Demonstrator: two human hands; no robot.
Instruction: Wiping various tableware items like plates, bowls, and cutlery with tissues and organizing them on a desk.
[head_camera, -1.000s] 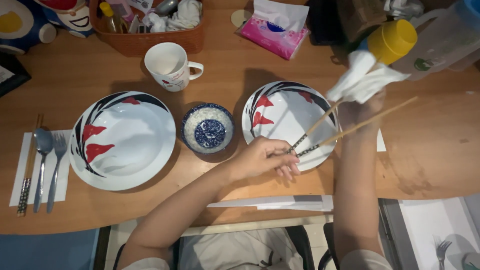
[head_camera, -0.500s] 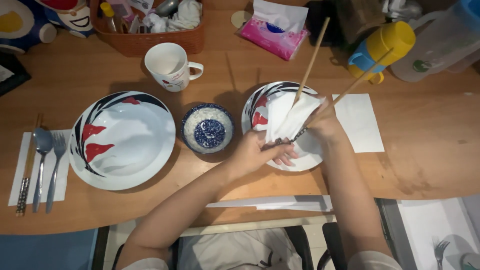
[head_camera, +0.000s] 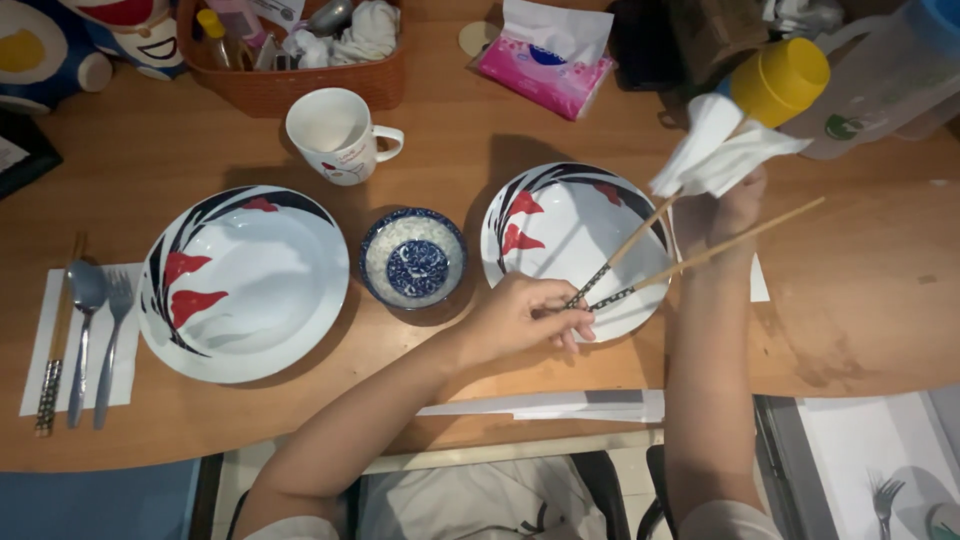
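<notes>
- Head view: the left hand pinches the patterned dark ends of a pair of slim wooden chopsticks, closed around both sticks; their pale tips run up and to the right, towards the right hand.
- The right hand is closed on a crumpled white paper tissue, raised above the chopstick tips and not clearly touching them.
- The chopsticks look light, stiff and smooth, so they may roll or splay; the patterned ends, where the left hand already grips, seem the steadiest hold.
- The tissue is soft and limp, likely to tear if pulled hard, and best taken as a bunch.
- Beneath both hands lies a round white ceramic plate with red and black painted leaves, hard and breakable; a flat white paper napkin peeks out under the right forearm.
- Left of the left hand, a small blue-and-white patterned bowl sits close by.
- Beyond the right hand a yellow-capped bottle crowds the space; bare wooden desk to its right leaves open room, with the desk edge near the elbows.
</notes>
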